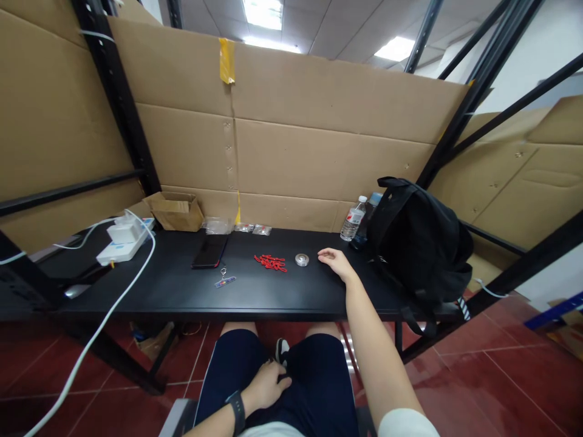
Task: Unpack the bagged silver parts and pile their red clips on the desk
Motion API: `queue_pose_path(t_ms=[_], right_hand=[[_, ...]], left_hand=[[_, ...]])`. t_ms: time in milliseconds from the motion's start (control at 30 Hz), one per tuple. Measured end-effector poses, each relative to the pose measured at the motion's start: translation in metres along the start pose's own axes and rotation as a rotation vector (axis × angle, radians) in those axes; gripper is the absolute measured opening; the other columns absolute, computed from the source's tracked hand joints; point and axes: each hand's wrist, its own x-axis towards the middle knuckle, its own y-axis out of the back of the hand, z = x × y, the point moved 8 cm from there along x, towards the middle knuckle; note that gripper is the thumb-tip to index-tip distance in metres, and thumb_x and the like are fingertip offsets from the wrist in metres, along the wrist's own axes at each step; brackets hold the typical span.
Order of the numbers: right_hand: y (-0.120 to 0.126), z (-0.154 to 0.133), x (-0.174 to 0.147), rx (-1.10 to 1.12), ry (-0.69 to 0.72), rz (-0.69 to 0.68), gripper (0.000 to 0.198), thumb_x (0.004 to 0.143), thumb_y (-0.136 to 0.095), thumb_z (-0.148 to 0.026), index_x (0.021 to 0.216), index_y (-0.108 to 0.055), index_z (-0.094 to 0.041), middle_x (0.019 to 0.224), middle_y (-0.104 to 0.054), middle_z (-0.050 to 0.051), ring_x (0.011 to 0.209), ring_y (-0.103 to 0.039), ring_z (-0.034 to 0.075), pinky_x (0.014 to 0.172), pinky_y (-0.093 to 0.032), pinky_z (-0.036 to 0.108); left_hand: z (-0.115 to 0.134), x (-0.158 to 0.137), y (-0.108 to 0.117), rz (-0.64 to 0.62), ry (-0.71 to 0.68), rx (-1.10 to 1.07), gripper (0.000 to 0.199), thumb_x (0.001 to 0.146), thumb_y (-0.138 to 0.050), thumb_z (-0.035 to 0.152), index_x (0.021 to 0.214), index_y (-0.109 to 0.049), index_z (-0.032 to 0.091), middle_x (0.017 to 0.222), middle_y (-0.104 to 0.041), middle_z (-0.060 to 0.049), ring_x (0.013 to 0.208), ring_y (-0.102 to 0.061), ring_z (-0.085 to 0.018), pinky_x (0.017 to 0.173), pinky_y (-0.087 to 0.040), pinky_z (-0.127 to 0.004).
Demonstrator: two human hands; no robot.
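Note:
My right hand (336, 262) rests on the black table, fingers reaching left and holding nothing. Nearest to it is a small round clear roll (301, 260), apart from the fingertips; it looks like a spool of thread or tape. Left of the roll lies a pile of red cord loops (271, 263), perhaps small knots. My left hand (268, 385), with a dark watch (236, 411) on its wrist, lies on my lap below the table, thumb apart from the fingers. A keychain with a flat, colourful charm (225, 281) lies in front of a dark phone (209, 251).
A black backpack (416, 249) stands at the right, beside a water bottle (353, 220). Small clear packets (262, 230) lie along the cardboard wall (319, 145). At the left are a brown paper bag (177, 212) and a white power strip (125, 244) with a trailing cable.

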Motion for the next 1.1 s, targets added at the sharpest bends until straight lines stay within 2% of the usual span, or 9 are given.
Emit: queue_pose_path(t_ms=[67, 167, 267, 400, 500, 567, 800, 1000, 1100], right_hand=[[0.0, 0.0, 0.0, -0.004, 0.0, -0.004, 0.036, 0.068, -0.082, -0.045, 0.092, -0.075, -0.019, 0.09, -0.076, 0.007, 0.085, -0.071, 0.022, 0.09, -0.055, 0.039], [-0.002, 0.0, 0.0, -0.023, 0.005, -0.02, 0.035, 0.068, -0.081, -0.045, 0.091, -0.076, -0.018, 0.089, -0.076, 0.007, 0.084, -0.071, 0.022, 0.088, -0.055, 0.038], [-0.004, -0.001, 0.0, -0.042, 0.012, -0.028, 0.035, 0.068, -0.081, -0.046, 0.09, -0.076, -0.018, 0.087, -0.076, 0.007, 0.084, -0.07, 0.021, 0.088, -0.055, 0.037], [-0.005, -0.003, 0.001, -0.052, 0.015, -0.034, 0.035, 0.068, -0.08, -0.046, 0.089, -0.076, -0.018, 0.085, -0.076, 0.006, 0.082, -0.07, 0.021, 0.086, -0.055, 0.037], [-0.004, -0.004, 0.001, -0.056, 0.017, -0.029, 0.035, 0.069, -0.08, -0.046, 0.088, -0.076, -0.018, 0.084, -0.076, 0.007, 0.08, -0.07, 0.021, 0.085, -0.055, 0.038], [-0.003, -0.005, 0.001, -0.062, 0.02, -0.024, 0.035, 0.069, -0.079, -0.046, 0.088, -0.076, -0.018, 0.084, -0.076, 0.007, 0.079, -0.07, 0.021, 0.085, -0.055, 0.038], [-0.004, -0.01, -0.001, -0.121, 0.041, -0.018, 0.033, 0.069, -0.076, -0.045, 0.087, -0.076, -0.017, 0.083, -0.076, 0.008, 0.075, -0.069, 0.021, 0.08, -0.056, 0.037], [-0.008, -0.027, 0.013, -0.295, 0.08, 0.055, 0.027, 0.08, -0.064, -0.037, 0.092, -0.075, -0.016, 0.083, -0.076, 0.009, 0.07, -0.066, 0.02, 0.071, -0.055, 0.035], [-0.039, -0.051, 0.046, -0.452, 0.117, 0.025, 0.017, 0.079, -0.065, -0.023, 0.09, -0.076, -0.016, 0.087, -0.077, 0.009, 0.078, -0.068, 0.021, 0.081, -0.054, 0.035]], left_hand=[[-0.003, 0.0, -0.017, -0.061, 0.016, 0.065, 0.031, 0.088, -0.067, 0.046, 0.106, -0.075, 0.022, 0.117, -0.076, -0.01, 0.116, -0.065, -0.031, 0.106, -0.043, -0.043], [0.001, -0.011, -0.032, -0.157, -0.057, 0.142, 0.026, 0.086, -0.071, 0.044, 0.102, -0.075, 0.025, 0.114, -0.077, -0.007, 0.117, -0.066, -0.032, 0.11, -0.039, -0.047], [0.012, -0.022, -0.027, -0.18, -0.116, 0.147, 0.019, 0.085, -0.073, 0.038, 0.1, -0.072, 0.026, 0.11, -0.076, -0.004, 0.113, -0.067, -0.029, 0.107, -0.038, -0.047], [0.047, -0.026, -0.016, -0.158, -0.349, 0.103, 0.025, 0.08, -0.081, 0.032, 0.103, -0.072, 0.029, 0.122, -0.071, -0.002, 0.118, -0.063, -0.026, 0.103, -0.037, -0.04], [0.059, -0.022, -0.032, -0.253, -0.459, 0.201, 0.011, 0.083, -0.075, 0.02, 0.092, -0.076, 0.027, 0.101, -0.077, 0.0, 0.107, -0.067, -0.024, 0.102, -0.036, -0.04], [0.057, -0.016, -0.041, -0.263, -0.499, 0.245, 0.012, 0.085, -0.071, 0.017, 0.089, -0.078, 0.026, 0.09, -0.079, 0.0, 0.097, -0.07, -0.023, 0.101, -0.036, -0.041], [0.046, -0.004, -0.036, -0.223, -0.496, 0.28, 0.008, 0.09, -0.072, 0.021, 0.09, -0.078, 0.025, 0.093, -0.08, 0.002, 0.093, -0.069, -0.02, 0.097, -0.035, -0.038], [0.084, -0.025, -0.014, 0.041, -0.678, 0.425, 0.022, 0.104, -0.058, 0.043, 0.097, -0.074, 0.029, 0.092, -0.073, -0.002, 0.098, -0.059, -0.02, 0.088, -0.03, -0.039], [0.097, -0.037, -0.012, 0.079, -0.777, 0.431, 0.025, 0.107, -0.05, 0.043, 0.103, -0.071, 0.029, 0.088, -0.071, -0.002, 0.093, -0.057, -0.019, 0.083, -0.03, -0.038]])
